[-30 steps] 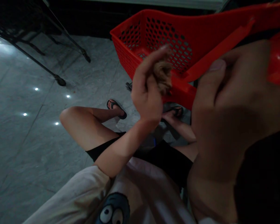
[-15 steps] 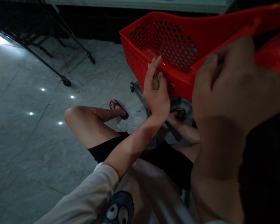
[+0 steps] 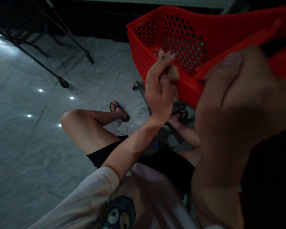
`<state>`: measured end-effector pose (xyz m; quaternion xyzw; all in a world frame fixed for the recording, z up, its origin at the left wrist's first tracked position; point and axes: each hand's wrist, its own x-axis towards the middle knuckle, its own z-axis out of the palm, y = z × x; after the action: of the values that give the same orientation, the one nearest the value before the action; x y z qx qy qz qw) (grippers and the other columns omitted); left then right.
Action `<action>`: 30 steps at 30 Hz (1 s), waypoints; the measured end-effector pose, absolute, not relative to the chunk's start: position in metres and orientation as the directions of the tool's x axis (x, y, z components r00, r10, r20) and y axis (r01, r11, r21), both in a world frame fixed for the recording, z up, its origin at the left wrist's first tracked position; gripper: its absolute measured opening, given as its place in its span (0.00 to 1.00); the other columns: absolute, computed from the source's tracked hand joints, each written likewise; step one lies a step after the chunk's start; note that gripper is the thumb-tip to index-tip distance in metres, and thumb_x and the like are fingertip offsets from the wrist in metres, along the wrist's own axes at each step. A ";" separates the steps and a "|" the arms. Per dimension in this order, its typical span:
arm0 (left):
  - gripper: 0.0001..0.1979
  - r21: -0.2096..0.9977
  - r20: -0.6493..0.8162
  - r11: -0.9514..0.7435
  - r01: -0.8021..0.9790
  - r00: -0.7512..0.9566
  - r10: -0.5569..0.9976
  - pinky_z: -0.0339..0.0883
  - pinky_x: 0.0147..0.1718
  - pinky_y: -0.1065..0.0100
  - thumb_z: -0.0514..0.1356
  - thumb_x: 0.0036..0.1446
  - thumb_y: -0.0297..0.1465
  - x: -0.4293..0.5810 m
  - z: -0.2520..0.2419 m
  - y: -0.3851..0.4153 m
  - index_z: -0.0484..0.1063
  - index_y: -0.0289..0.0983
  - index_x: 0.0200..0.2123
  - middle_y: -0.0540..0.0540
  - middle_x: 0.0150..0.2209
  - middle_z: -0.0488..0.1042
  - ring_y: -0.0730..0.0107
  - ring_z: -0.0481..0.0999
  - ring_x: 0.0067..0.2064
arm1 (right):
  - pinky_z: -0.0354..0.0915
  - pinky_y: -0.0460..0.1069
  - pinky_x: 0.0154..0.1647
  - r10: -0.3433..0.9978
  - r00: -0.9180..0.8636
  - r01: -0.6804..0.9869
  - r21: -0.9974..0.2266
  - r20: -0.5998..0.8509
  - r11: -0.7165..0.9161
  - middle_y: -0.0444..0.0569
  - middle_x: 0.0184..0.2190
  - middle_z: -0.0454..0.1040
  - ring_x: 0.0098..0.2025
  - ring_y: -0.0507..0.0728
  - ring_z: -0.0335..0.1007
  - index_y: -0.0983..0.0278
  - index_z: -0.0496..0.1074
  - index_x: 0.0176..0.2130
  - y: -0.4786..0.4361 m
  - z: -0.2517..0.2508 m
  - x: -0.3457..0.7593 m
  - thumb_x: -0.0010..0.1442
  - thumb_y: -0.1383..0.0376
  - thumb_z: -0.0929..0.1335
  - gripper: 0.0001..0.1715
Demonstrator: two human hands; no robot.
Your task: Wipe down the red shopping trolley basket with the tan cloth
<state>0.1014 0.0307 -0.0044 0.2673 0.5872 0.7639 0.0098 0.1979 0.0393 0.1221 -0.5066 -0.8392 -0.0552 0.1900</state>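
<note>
A red plastic shopping basket (image 3: 181, 19) with honeycomb holes in its walls stands in front of me, on a wheeled frame. At its near edge, my left hand (image 3: 159, 90) is closed around a tan, crumpled piece (image 3: 173, 73) that looks like a rag or scrubbing pad. Part of that piece bulges out between the fingers, against the red rim. Close to the camera, my right hand (image 3: 240, 89) is curled, its thumb laid over the fingers. It overlaps the right part of the basket in view; whatever it grips is hidden.
A dark wheeled frame (image 3: 44, 65) stands on the grey tiled floor (image 3: 16, 143) at upper left. A caster (image 3: 135, 85) shows under the basket. My bent knees and sandalled feet (image 3: 119, 112) lie below. A pale ledge (image 3: 157, 3) runs along the back.
More of the tan piece now shows in my left hand, at the rim. My right hand has shifted slightly right with its thumb turned. The basket appears slightly further right in view.
</note>
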 end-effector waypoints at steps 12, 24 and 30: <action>0.17 0.837 0.501 -0.365 0.408 -0.840 0.210 0.68 0.68 0.51 0.50 0.70 0.26 0.124 0.030 0.012 0.77 0.48 0.38 0.49 0.51 0.80 0.61 0.76 0.62 | 0.38 0.56 0.38 0.851 -0.282 0.947 -0.015 0.443 0.321 0.42 0.27 0.43 0.30 0.53 0.30 0.59 0.77 0.37 0.030 0.126 0.185 0.63 0.50 0.55 0.27; 0.31 0.858 0.481 -0.381 0.343 -0.797 0.365 0.56 0.72 0.47 0.51 0.61 0.67 0.005 -0.095 0.091 0.75 0.59 0.56 0.56 0.58 0.78 0.56 0.65 0.65 | 0.37 0.53 0.34 0.691 -0.393 0.878 0.024 0.606 0.478 0.39 0.24 0.36 0.28 0.51 0.25 0.61 0.69 0.26 0.038 0.114 0.190 0.62 0.52 0.57 0.23; 0.26 0.911 0.308 -0.374 0.171 -0.887 0.343 0.58 0.73 0.51 0.47 0.72 0.53 0.018 -0.075 0.091 0.61 0.51 0.66 0.55 0.65 0.75 0.63 0.64 0.70 | 0.38 0.54 0.33 0.743 -0.386 0.893 0.021 0.546 0.449 0.40 0.24 0.37 0.27 0.52 0.26 0.59 0.64 0.26 0.039 0.120 0.187 0.60 0.53 0.55 0.20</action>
<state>0.0178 0.0908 -0.0753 0.2310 0.5568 0.7961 0.0540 0.1870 0.0388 0.1198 -0.5005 -0.8174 -0.1579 0.2374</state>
